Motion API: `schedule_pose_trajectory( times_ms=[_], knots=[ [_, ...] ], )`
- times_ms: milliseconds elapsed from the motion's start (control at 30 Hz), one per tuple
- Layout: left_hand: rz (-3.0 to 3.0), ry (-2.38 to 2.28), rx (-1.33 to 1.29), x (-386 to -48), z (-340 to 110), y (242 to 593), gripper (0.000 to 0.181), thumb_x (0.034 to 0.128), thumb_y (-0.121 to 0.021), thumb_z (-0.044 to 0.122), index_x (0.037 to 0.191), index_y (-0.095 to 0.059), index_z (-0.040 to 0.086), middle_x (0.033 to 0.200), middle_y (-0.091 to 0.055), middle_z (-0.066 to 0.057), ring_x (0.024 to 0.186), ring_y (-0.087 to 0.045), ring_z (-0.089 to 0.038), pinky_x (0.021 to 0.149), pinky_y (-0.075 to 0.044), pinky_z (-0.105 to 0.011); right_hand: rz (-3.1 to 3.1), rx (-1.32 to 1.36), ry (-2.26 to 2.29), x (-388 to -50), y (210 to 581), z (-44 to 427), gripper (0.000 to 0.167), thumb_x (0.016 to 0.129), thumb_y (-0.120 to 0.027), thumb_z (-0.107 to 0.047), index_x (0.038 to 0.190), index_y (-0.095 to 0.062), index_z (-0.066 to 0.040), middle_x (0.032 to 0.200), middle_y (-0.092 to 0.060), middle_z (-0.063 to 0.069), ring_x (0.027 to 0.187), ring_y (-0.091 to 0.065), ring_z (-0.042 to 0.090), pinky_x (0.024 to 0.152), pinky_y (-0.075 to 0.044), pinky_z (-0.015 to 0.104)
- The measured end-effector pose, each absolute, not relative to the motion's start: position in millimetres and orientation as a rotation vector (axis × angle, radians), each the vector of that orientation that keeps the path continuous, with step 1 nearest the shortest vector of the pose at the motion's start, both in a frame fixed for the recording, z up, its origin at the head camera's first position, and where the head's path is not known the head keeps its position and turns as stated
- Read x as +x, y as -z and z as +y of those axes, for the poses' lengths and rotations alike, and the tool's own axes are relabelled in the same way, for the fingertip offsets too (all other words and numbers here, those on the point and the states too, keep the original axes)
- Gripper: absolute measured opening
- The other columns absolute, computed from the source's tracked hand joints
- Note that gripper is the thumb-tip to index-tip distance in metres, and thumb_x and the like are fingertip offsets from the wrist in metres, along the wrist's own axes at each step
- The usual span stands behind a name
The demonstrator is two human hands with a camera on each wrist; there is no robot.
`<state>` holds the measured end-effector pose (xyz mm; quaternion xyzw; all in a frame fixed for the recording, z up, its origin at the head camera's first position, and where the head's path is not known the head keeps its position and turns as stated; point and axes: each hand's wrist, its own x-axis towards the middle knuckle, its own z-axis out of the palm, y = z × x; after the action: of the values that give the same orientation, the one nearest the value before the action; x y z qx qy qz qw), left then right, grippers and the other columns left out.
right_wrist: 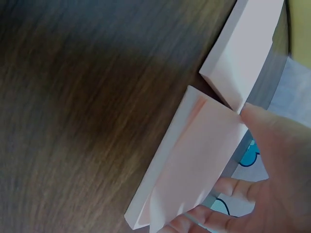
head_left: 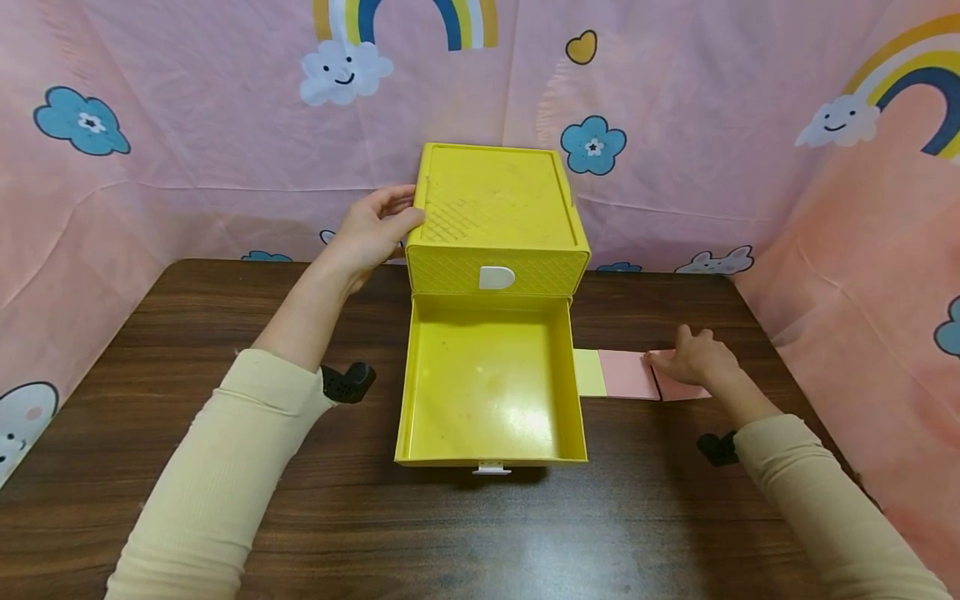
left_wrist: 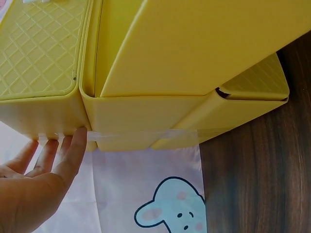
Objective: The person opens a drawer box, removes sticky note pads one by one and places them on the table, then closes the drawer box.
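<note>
A yellow plastic drawer box [head_left: 495, 196] stands at the back of the table, its lower drawer [head_left: 487, 383] pulled out toward me. My left hand [head_left: 371, 229] touches the box's left side; in the left wrist view its fingertips [left_wrist: 80, 133] rest against the side wall by a strip of clear tape. Right of the drawer lies a row of paper note pads. My right hand [head_left: 697, 360] holds the rightmost pink note pad [right_wrist: 199, 155], thumb at one corner and fingers along the far edge. Beside it lie another pink note pad [head_left: 628, 374] and a pale yellow one [head_left: 589, 372].
The dark wood table [head_left: 337, 517] carries everything. A pink patterned cloth [head_left: 225, 125] hangs behind and at both sides. The upper drawer, with a white latch [head_left: 497, 277], is closed. The pulled-out drawer's front carries another white latch [head_left: 491, 471].
</note>
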<state>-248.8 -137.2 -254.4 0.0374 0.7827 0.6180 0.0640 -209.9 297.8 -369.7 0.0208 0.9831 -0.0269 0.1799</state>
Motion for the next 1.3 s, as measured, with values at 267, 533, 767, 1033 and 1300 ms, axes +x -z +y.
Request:
schedule_pose_trajectory(
  times_ms=[267,533,767,1033,1300],
  knots=[
    [2.354,-1.864,0.114,-248.7,-137.6,254.8,0.057,0.0918,-0.053,0.029,0.144,-0.032,0.018,0.142,-0.035,-0.006,0.123,-0.041,-0.019,0.096,-0.044,-0.037,2.762,0.148,0.099,-209.4,372.6,296.7,0.089,0.087,-0.046,-0.056,0.131,-0.020,0.017,0.115,-0.030,0.046,0.103,-0.041,0.060,0.083,-0.042,0.061],
    [2.346,-1.874,0.128,-248.1,-137.1,254.1,0.056,0.0920,-0.052,0.028,0.144,-0.032,0.017,0.142,-0.035,-0.006,0.122,-0.041,-0.019,0.095,-0.045,-0.037,2.750,0.184,0.101,-208.4,373.4,297.2,0.089,0.087,-0.045,-0.055,0.131,-0.019,0.018,0.114,-0.029,0.047,0.103,-0.041,0.060,0.082,-0.043,0.060],
    [2.362,-1.865,0.130,-248.1,-137.4,254.7,0.056,0.0916,-0.053,0.028,0.143,-0.033,0.017,0.141,-0.036,-0.006,0.122,-0.041,-0.019,0.096,-0.044,-0.036,2.747,0.178,0.125,-209.0,373.3,298.6,0.083,0.090,-0.042,-0.050,0.131,-0.021,0.018,0.114,-0.028,0.047,0.103,-0.040,0.061,0.083,-0.042,0.061],
    [2.380,-1.856,0.137,-248.2,-137.2,255.1,0.056,0.0917,-0.052,0.028,0.143,-0.033,0.017,0.141,-0.036,-0.006,0.124,-0.040,-0.018,0.097,-0.043,-0.035,2.766,0.156,0.114,-208.8,374.8,300.0,0.073,0.092,-0.043,-0.041,0.130,-0.024,0.018,0.117,-0.028,0.048,0.102,-0.041,0.061,0.083,-0.042,0.062],
    [2.373,-1.852,0.130,-248.0,-137.3,254.5,0.056,0.0923,-0.052,0.027,0.143,-0.033,0.017,0.142,-0.035,-0.007,0.123,-0.041,-0.018,0.095,-0.044,-0.035,2.789,0.135,0.092,-207.6,375.3,298.8,0.071,0.091,-0.043,-0.040,0.128,-0.027,0.019,0.114,-0.031,0.047,0.100,-0.044,0.059,0.082,-0.043,0.061]
  ],
)
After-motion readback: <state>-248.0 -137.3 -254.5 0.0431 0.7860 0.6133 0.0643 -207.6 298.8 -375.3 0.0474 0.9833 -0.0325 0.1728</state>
